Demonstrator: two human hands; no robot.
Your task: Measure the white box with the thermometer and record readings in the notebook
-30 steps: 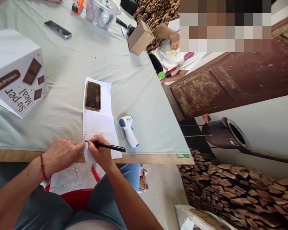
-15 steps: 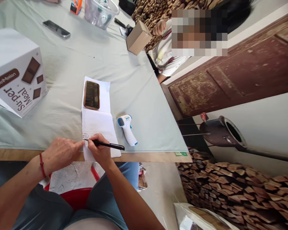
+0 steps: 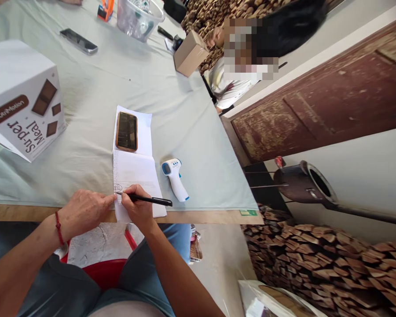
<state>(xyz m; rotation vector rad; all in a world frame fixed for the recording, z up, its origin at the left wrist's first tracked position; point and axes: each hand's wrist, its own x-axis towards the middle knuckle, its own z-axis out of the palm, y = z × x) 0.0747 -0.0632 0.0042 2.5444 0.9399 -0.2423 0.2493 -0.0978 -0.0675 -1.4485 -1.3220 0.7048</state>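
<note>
My right hand (image 3: 137, 207) is closed around a black pen (image 3: 153, 200), whose tip touches the lower left of an open notebook (image 3: 137, 169). Small handwriting runs down the notebook's left margin, with a circled bit near the pen tip. My left hand (image 3: 86, 211), a red cord on its wrist, lies at the table edge with its index finger reaching the page's left side. Its other fingers are partly hidden. On the notebook's upper page rests a phone (image 3: 126, 131) in a brown case. A white and blue infrared thermometer (image 3: 175, 178) lies just right of the notebook.
At left stands a white box (image 3: 23, 101). Farther back are another phone (image 3: 79, 41), a clear plastic basket (image 3: 139, 20), an orange object (image 3: 104, 9) and a cardboard box (image 3: 190, 53). Another person (image 3: 229, 86) sits beyond the table's right edge, near stacked firewood (image 3: 333, 264).
The other person has lowered and turned their head, and their raised hand has shifted slightly. My hands, the pen and the notebook stay practically in place.
</note>
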